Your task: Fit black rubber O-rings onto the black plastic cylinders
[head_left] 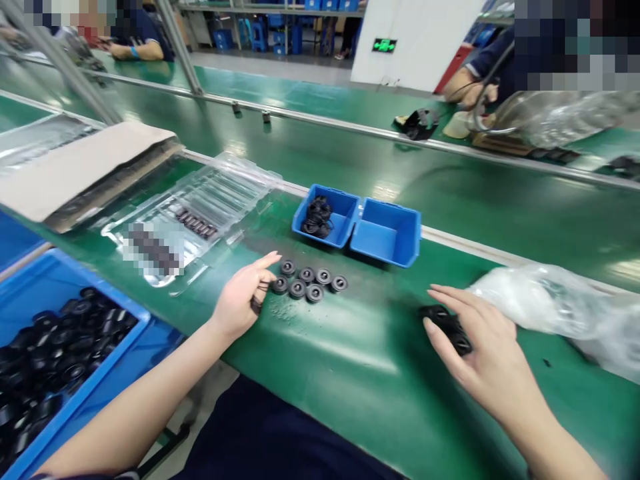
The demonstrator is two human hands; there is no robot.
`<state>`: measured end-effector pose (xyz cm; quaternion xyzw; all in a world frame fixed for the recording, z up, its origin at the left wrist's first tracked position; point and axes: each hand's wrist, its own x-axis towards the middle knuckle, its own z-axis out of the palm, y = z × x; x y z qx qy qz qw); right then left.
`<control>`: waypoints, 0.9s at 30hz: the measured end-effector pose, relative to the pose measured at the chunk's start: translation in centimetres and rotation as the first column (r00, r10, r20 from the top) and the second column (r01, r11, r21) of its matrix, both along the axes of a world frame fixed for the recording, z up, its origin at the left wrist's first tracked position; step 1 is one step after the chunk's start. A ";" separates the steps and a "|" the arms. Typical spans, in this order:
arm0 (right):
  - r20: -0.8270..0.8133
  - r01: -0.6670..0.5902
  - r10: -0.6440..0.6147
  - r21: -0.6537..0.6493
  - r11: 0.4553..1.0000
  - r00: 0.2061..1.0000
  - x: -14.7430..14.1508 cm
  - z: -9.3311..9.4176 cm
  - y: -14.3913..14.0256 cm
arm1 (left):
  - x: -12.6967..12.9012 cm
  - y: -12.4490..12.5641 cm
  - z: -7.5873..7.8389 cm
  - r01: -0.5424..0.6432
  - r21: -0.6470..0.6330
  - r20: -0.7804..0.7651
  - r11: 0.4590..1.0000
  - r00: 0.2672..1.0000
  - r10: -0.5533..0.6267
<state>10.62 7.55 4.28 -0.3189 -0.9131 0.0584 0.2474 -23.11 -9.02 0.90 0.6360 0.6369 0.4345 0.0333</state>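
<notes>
My left hand (pixel 243 293) is at the left end of a small group of black round parts (pixel 315 293), which stand on the green table in two rows. Its fingers are curled around thin black pieces, perhaps rings, partly hidden by the palm. Over to the right, my right hand (pixel 480 340) has its thumb and fingers around several black round parts (pixel 445 323). These are dark and slightly blurred, and the hand covers some of them. Fine dark crumbs (pixel 290 313) lie on the table beside the left hand.
Two blue bins (pixel 385 233) stand behind the group; the left one holds black rings (pixel 318 217). A clear plastic tray (pixel 225 193) with dark parts lies left, near cardboard (pixel 85 163). A large blue crate (pixel 145 320) of black round parts is lower left. Plastic bags (pixel 540 297) lie right.
</notes>
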 end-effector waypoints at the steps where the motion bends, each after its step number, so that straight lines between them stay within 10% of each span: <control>1: 0.007 0.032 -0.032 0.002 0.999 0.999 0.9 -0.1 -0.1 | 0.3 -0.3 0.5 -0.018 -0.011 -0.025 1.000 1.000 0.018; 7: 0.137 0.137 -0.137 0.008 0.990 0.981 3.4 -0.5 -1.0 | 3.0 -2.0 3.4 0.140 -0.219 -0.063 0.966 0.986 -0.157; 13: 0.176 0.073 -0.089 0.096 0.993 0.980 2.0 -1.3 -1.0 | 6.5 -1.3 3.8 0.405 -0.578 0.169 0.709 0.909 -0.381; 22: -0.003 -0.239 0.242 -0.167 0.956 0.970 -1.9 0.2 -5.9 | 9.5 0.5 3.4 0.397 -0.356 0.324 0.846 0.902 -0.287; 27: -0.233 -0.283 0.175 -0.591 0.755 0.957 -3.4 1.1 -7.6 | 10.8 0.8 3.5 0.416 -0.261 0.383 0.871 0.873 -0.302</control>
